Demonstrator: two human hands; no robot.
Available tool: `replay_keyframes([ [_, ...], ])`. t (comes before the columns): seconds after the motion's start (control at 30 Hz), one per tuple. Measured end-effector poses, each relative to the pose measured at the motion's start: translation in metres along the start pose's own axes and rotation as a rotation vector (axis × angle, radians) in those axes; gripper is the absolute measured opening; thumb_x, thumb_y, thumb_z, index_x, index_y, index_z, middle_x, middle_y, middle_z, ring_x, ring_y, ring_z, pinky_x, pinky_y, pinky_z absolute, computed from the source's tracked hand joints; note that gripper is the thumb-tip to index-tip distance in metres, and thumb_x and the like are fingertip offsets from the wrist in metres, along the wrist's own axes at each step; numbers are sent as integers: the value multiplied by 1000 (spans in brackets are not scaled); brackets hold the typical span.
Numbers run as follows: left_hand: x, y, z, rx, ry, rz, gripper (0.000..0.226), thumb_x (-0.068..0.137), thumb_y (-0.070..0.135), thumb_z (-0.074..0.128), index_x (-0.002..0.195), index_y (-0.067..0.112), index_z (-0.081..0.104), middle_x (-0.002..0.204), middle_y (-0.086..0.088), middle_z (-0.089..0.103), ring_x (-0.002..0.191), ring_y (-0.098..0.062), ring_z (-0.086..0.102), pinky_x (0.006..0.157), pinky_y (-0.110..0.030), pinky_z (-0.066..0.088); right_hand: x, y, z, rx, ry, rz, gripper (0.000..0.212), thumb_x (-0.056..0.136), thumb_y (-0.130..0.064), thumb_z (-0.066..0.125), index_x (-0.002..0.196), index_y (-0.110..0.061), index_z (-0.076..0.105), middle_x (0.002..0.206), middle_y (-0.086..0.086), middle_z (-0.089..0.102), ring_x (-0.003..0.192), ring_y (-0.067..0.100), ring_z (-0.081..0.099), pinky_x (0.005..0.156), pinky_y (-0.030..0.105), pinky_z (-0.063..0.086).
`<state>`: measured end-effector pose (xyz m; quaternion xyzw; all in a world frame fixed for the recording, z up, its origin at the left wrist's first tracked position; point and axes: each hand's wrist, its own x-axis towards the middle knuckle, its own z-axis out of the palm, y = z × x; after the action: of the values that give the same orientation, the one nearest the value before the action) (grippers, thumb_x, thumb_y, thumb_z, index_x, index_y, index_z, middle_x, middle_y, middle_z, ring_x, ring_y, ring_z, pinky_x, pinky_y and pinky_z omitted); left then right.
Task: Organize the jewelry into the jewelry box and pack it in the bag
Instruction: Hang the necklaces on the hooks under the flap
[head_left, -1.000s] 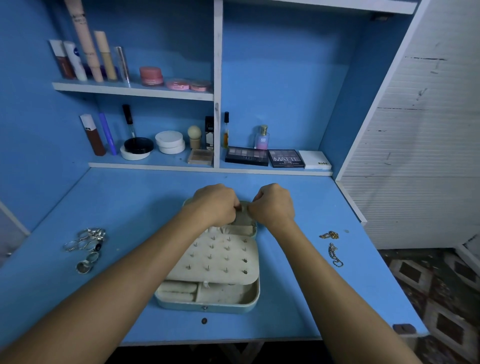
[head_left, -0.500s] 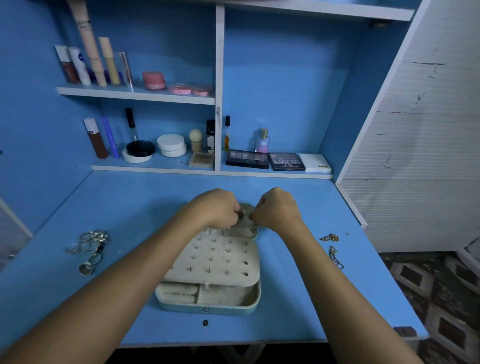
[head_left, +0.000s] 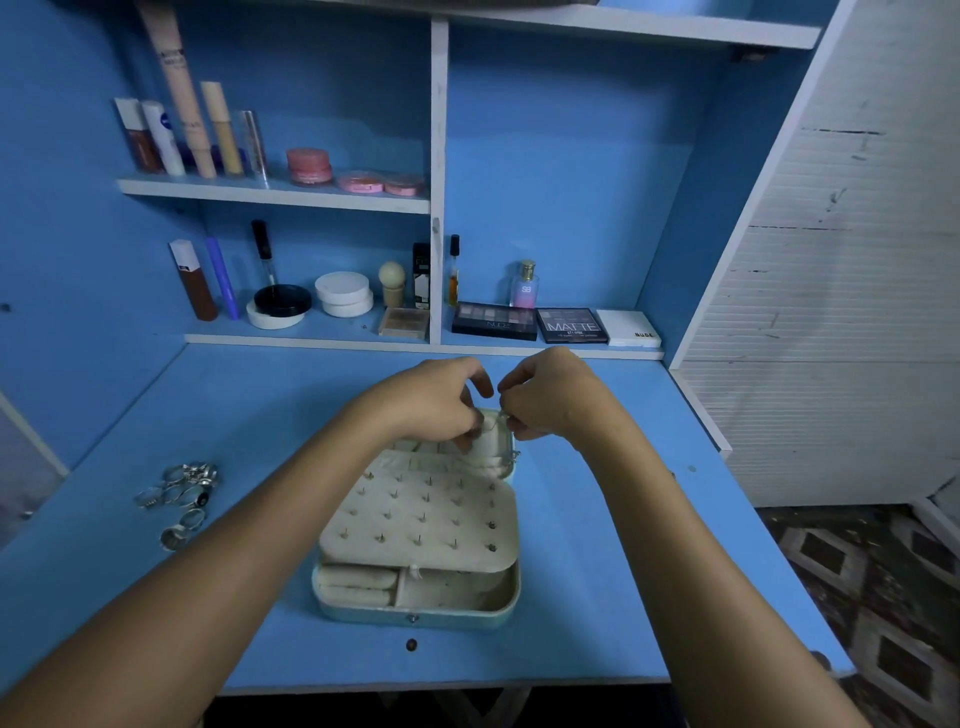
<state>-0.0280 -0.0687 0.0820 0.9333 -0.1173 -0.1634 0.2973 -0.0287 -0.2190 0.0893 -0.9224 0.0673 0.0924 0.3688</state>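
An open pale jewelry box (head_left: 415, 616) lies in the middle of the blue desk (head_left: 260, 415). A cream panel studded with small pegs (head_left: 426, 519) is folded over its compartments. Above the box's far end, my left hand (head_left: 436, 402) and my right hand (head_left: 550, 397) are close together, fingers curled. Each pinches one end of a thin silver chain (head_left: 493, 422), which dangles down to the far right corner of the box. A pile of silver rings (head_left: 182, 488) lies on the desk to the left. No bag is in view.
Low shelves at the back hold cosmetics: eyeshadow palettes (head_left: 530, 325), a perfume bottle (head_left: 524, 286), round compacts (head_left: 343, 293) and tubes (head_left: 192, 124). A white slatted panel (head_left: 831, 312) closes off the right side. Patterned floor (head_left: 857, 597) shows past the desk's right edge.
Both hands have risen a little off the far end of the box and drawn slightly apart, and the thin chain now shows between their fingertips. The box and rings have not moved.
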Motion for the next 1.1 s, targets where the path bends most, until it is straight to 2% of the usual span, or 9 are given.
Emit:
replay_keyframes([
  [0.1, -2, 0, -1, -93, -34, -15, 31, 94, 17, 63, 121, 25, 49, 89, 8, 76, 88, -10, 70, 91, -38, 54, 2, 0, -1, -10, -5, 7, 18, 86, -5, 63, 96, -13, 74, 83, 9, 77, 80, 22, 75, 82, 38, 61],
  [0.27, 0, -4, 1, -147, -44, 12, 28, 96, 17, 61, 121, 24, 50, 94, 9, 77, 97, -10, 70, 97, -41, 52, 6, 3, 1, 22, -27, 1, 20, 85, -7, 69, 102, -18, 73, 85, 6, 76, 83, 22, 75, 83, 39, 61],
  [0.4, 3, -10, 1, -85, 0, 8, 20, 96, 15, 60, 112, 26, 56, 90, 12, 77, 92, -7, 70, 91, -35, 54, 5, 4, 0, 47, -54, -8, 16, 87, -6, 67, 97, -17, 74, 84, 7, 77, 83, 22, 75, 82, 37, 61],
  [0.5, 3, -14, 2, -5, 28, 3, 22, 91, 14, 66, 109, 27, 64, 88, 12, 74, 88, -7, 68, 83, -29, 54, 4, 8, -1, 40, -71, -22, 15, 89, -6, 64, 91, -19, 71, 79, 7, 76, 76, 19, 75, 73, 31, 63],
  [0.6, 3, -17, 3, 73, 36, 2, 26, 88, 14, 69, 109, 30, 68, 96, 13, 69, 90, -9, 65, 74, -23, 50, 5, 14, -1, -51, -74, -8, 7, 88, -10, 68, 93, -15, 71, 81, 9, 73, 73, 21, 74, 68, 32, 63],
  [0.7, 5, -21, 5, 82, 46, 0, 28, 86, 13, 68, 108, 30, 70, 86, 15, 66, 86, -5, 63, 68, -19, 45, 5, 18, 1, -124, -148, 31, 14, 85, -18, 76, 96, -10, 72, 82, 10, 74, 74, 22, 75, 71, 34, 63],
  [0.8, 7, -25, 7, 82, 55, -5, 28, 86, 11, 67, 106, 31, 70, 84, 13, 67, 85, -7, 63, 69, -19, 47, 4, 19, 5, -143, -191, 59, 21, 82, -20, 80, 97, -7, 73, 80, 8, 75, 71, 20, 75, 72, 34, 63],
  [1.0, 9, -28, 13, 89, 75, 19, 24, 84, 15, 71, 89, 38, 72, 90, 14, 67, 86, -9, 65, 77, -25, 54, 7, 23, 7, -139, -160, 8, 11, 88, -5, 69, 93, -11, 76, 82, 7, 73, 72, 19, 74, 74, 32, 63],
  [1.1, 9, -30, 13, 124, 71, 40, 17, 83, 21, 76, 95, 33, 77, 90, 14, 69, 86, -4, 64, 70, -18, 48, 9, 24, 8, -143, -66, -131, 12, 85, -9, 73, 86, -21, 72, 86, 2, 69, 69, 17, 66, 60, 23, 56],
])
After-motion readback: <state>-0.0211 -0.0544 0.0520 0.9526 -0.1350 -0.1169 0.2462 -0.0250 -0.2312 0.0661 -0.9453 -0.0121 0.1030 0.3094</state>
